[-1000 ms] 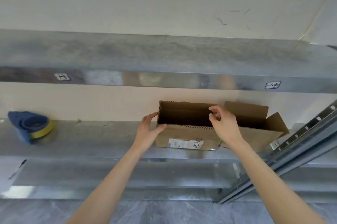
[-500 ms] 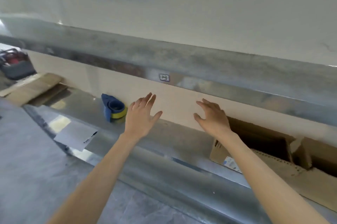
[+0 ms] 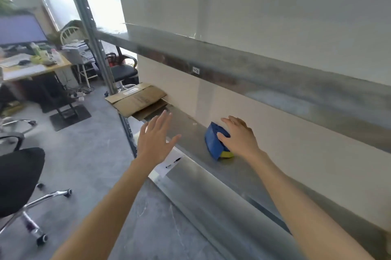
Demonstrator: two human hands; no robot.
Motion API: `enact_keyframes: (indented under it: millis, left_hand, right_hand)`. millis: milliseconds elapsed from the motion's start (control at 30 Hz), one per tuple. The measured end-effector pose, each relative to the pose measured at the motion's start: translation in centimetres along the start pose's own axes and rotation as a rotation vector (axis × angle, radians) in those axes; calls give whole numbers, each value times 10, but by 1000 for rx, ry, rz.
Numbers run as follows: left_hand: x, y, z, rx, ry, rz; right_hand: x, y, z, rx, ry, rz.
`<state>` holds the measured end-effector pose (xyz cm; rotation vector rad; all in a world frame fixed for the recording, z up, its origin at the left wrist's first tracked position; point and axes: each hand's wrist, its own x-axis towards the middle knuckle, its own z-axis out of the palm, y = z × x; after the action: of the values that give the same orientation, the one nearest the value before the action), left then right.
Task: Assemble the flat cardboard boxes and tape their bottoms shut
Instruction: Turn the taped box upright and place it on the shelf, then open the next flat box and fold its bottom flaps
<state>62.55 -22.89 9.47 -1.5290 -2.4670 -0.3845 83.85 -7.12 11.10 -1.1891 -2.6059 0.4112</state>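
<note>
The flat cardboard boxes (image 3: 137, 99) lie stacked face-down at the far left end of the lower shelf (image 3: 190, 120), beside the upright post, where they can be drawn off one at a time. The stack rests flat; its long axis appears to run across the shelf depth, from the front edge toward the wall, with the front corner jutting slightly past the shelf edge. The left hand (image 3: 155, 139) is raised above the shelf front with fingers straight and spread, holding nothing, and points toward the stack; judged from this, it is reaching for the next blank. The right hand (image 3: 239, 137) is over the blue tape dispenser (image 3: 212, 143), fingers extended and apart, not curled round the body; whether it touches the dispenser cannot be determined. The dispenser sits on the shelf near the wall, well apart from the stack, with the yellow roll showing at its lower near end. A sheet of paper (image 3: 163, 170) with a pen (image 3: 173, 162) lies at the shelf front, between the hands.
</note>
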Motion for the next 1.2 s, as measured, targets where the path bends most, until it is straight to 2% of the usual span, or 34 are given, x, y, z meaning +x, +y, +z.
enact_keyframes:
  millis: [267, 667, 1000, 1200]
  left_hand:
    - [52, -136, 13, 33, -28, -61]
    - [173, -263, 60, -9, -54, -121]
    - [270, -346, 101, -18, -97, -79]
    - [337, -388, 133, -46, -154, 48]
  right_hand:
    - [95, -103, 61, 34, -57, -65]
    - [272, -183, 138, -47, -77, -101]
    - [369, -214, 181, -97, -84, 13]
    - [400, -218, 197, -104, -71, 134]
